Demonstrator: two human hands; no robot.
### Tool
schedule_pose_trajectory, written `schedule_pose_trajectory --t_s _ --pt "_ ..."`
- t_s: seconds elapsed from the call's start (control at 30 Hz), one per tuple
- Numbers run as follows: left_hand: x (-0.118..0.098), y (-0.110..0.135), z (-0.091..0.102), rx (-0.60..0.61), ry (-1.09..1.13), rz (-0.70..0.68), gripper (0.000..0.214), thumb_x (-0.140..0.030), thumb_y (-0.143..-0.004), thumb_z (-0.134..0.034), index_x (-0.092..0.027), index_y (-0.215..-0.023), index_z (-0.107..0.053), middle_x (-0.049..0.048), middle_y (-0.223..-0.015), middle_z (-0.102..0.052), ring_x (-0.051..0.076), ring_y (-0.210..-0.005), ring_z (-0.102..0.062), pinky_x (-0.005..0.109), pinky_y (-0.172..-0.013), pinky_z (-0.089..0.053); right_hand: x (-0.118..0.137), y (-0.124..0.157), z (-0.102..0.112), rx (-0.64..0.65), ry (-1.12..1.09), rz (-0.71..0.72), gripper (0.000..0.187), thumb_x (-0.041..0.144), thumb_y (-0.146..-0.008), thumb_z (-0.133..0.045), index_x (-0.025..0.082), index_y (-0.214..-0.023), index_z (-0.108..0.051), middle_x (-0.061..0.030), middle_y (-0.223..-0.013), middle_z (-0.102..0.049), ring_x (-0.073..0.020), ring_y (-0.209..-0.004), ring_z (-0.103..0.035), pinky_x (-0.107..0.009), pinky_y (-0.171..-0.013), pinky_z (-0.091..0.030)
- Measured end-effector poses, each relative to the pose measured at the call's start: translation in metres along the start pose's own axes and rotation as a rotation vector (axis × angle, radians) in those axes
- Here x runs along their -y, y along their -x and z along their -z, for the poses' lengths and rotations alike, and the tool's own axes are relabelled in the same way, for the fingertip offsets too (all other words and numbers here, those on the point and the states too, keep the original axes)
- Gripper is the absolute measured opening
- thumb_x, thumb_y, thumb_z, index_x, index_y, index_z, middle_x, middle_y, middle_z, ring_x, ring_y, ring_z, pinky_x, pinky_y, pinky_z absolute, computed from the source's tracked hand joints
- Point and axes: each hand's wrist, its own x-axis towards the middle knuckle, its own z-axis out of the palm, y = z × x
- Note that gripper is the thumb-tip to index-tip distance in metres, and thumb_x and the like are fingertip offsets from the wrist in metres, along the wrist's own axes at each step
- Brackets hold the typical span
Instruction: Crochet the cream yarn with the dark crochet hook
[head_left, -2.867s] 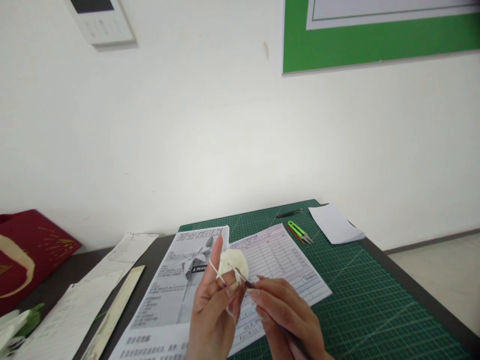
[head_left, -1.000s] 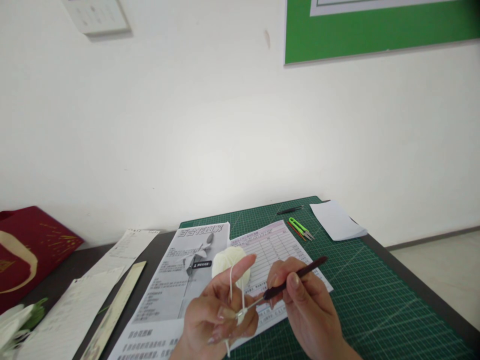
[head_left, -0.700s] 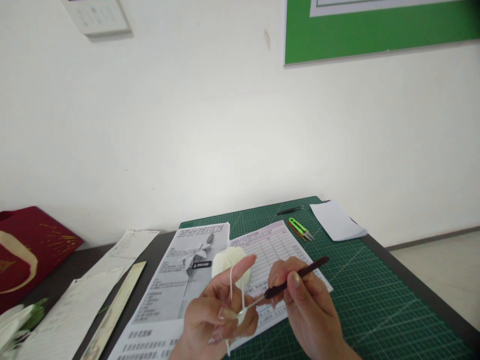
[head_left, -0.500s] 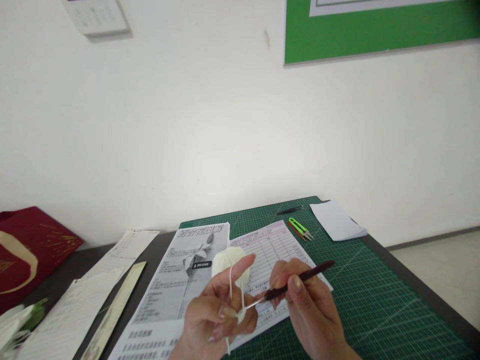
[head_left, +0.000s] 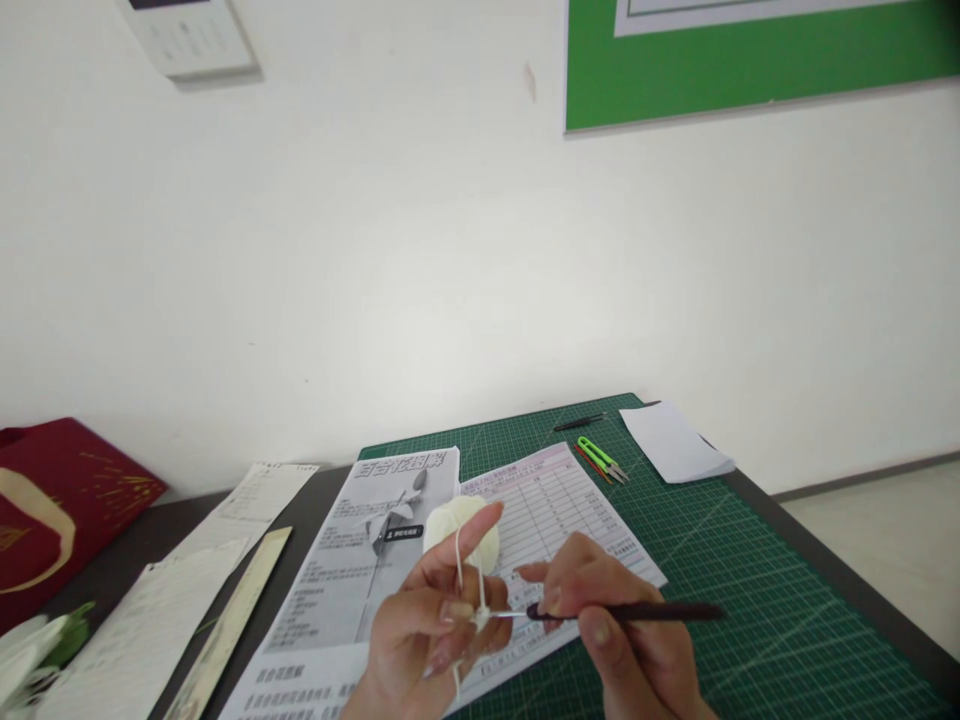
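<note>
My left hand (head_left: 431,620) pinches a small piece of white crochet work (head_left: 481,617) between thumb and fingers. White yarn (head_left: 460,560) runs over its raised index finger, and a tail hangs below the hand. In my right hand (head_left: 611,610) is a crochet hook (head_left: 660,611) with a dark handle, gripped like a pen and lying nearly level. Its thin metal tip meets the white stitches at my left fingertips. Just behind my left hand sits a ball of white yarn (head_left: 480,535), partly hidden by the fingers.
Printed sheets (head_left: 322,570) lie on a green cutting mat (head_left: 750,570). Green thread snips (head_left: 600,457), dark tweezers (head_left: 579,422) and white paper (head_left: 671,445) are farther back. To the left are a ruler (head_left: 232,620), handwritten pages (head_left: 150,620), a white flower (head_left: 30,650) and a red bag (head_left: 90,500).
The hook has swung from a slant to nearly level, its handle end lower and farther right. My right hand has turned with it; my left hand keeps nearly the same place.
</note>
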Motion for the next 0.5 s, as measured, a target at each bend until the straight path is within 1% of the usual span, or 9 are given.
schedule_pose_trajectory --t_s 0.07,0.13,0.23,0.3,0.4,0.5 --pt "0.000 0.001 0.000 -0.023 -0.001 -0.010 0.056 -0.011 -0.066 -0.052 -0.010 -0.122 -0.057 -0.0065 -0.034 -0.022 0.011 -0.045 -0.023 0.024 -0.048 -0.025 -0.003 -0.001 -0.001 0.000 0.036 0.113 0.018 0.025 -0.091 -0.044 0.022 -0.098 -0.060 -0.0025 -0.071 -0.061 -0.0169 -0.067 -0.058 -0.041 -0.072 -0.056" --pt "0.001 0.001 0.000 -0.030 -0.002 -0.026 0.056 -0.011 -0.065 -0.052 -0.010 -0.122 -0.057 -0.0066 -0.034 -0.022 0.011 -0.045 -0.024 0.024 -0.048 -0.025 -0.005 -0.001 -0.001 0.012 0.090 0.192 0.019 0.024 -0.091 -0.044 0.021 -0.099 -0.060 -0.0025 -0.068 -0.061 -0.0169 -0.065 -0.059 -0.040 -0.069 -0.057" --pt "0.000 0.000 -0.001 -0.038 0.007 -0.045 0.055 -0.012 -0.066 -0.052 -0.010 -0.120 -0.059 -0.0066 -0.035 -0.023 0.011 -0.044 -0.025 0.024 -0.048 -0.025 -0.001 -0.001 0.001 0.048 0.211 0.208 0.018 0.025 -0.091 -0.043 0.021 -0.099 -0.059 -0.0035 -0.068 -0.064 -0.0175 -0.064 -0.061 -0.042 -0.070 -0.058" --pt "0.000 -0.001 -0.002 -0.050 0.015 -0.054 0.055 -0.012 -0.066 -0.052 -0.010 -0.121 -0.058 -0.0065 -0.035 -0.023 0.011 -0.045 -0.025 0.024 -0.050 -0.027 0.002 -0.002 0.001 0.085 0.282 0.247 0.017 0.025 -0.092 -0.042 0.020 -0.097 -0.058 -0.0040 -0.067 -0.065 -0.0172 -0.061 -0.062 -0.042 -0.070 -0.059" --pt "0.000 0.000 -0.002 -0.056 0.017 -0.050 0.056 -0.012 -0.068 -0.053 -0.010 -0.123 -0.056 -0.0062 -0.036 -0.025 0.011 -0.047 -0.025 0.024 -0.051 -0.028 0.006 -0.004 0.001 0.142 0.394 0.343 0.018 0.024 -0.093 -0.040 0.018 -0.097 -0.056 -0.0045 -0.065 -0.066 -0.0159 -0.058 -0.065 -0.038 -0.070 -0.060" --pt "0.000 0.002 -0.001 -0.023 0.012 -0.044 0.057 -0.013 -0.069 -0.053 -0.013 -0.126 -0.054 -0.0055 -0.038 -0.027 0.011 -0.048 -0.025 0.023 -0.050 -0.028 0.008 -0.010 -0.002 0.162 0.504 0.488 0.018 0.021 -0.094 -0.038 0.015 -0.099 -0.054 -0.0055 -0.062 -0.069 -0.0141 -0.057 -0.068 -0.031 -0.070 -0.061"
